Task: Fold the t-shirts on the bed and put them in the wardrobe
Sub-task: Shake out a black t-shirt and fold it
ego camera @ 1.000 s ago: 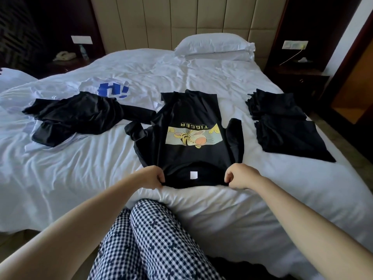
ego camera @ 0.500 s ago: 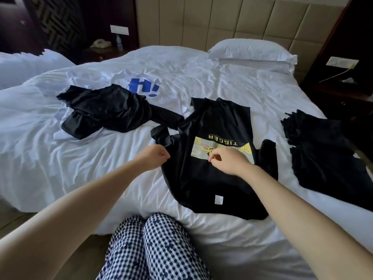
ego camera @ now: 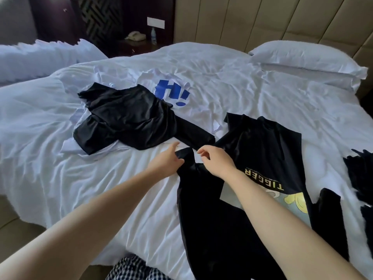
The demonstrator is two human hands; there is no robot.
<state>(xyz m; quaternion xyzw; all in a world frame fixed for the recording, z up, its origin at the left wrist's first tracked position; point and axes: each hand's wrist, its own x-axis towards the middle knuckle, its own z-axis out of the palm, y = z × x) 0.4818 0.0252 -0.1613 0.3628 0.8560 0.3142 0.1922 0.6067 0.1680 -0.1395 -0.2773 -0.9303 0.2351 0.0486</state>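
My black Tigger t-shirt lies spread on the white bed, print up. My left hand rests at the edge of its near sleeve, index finger straight and thumb against the cloth; I cannot tell whether I am pinching it. My right hand hovers just beside it, fingers loosely curled, holding nothing. A crumpled black t-shirt lies beyond, partly over a white t-shirt with blue print. Dark folded clothes sit at the far right.
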